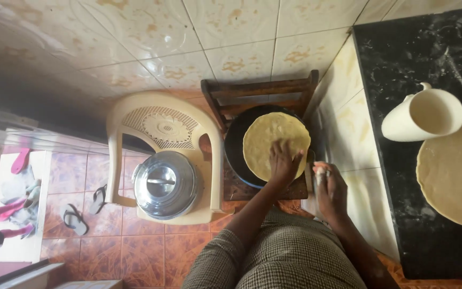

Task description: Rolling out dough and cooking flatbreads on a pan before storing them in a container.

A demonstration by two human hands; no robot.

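Note:
A round pale flatbread lies in a black pan on a dark wooden stool. My left hand rests flat on the near edge of the flatbread with its fingers spread. My right hand hovers just right of the pan's rim, beside the tiled counter side. Its fingers are curled, and something small and pale shows at the fingertips; I cannot make out what it is. A checked garment covers my lap below both arms.
A cream plastic chair left of the stool carries a lidded steel pot. On the black floured counter at right lie a cream jug on its side and a rolled raw dough disc. Sandals lie on the floor.

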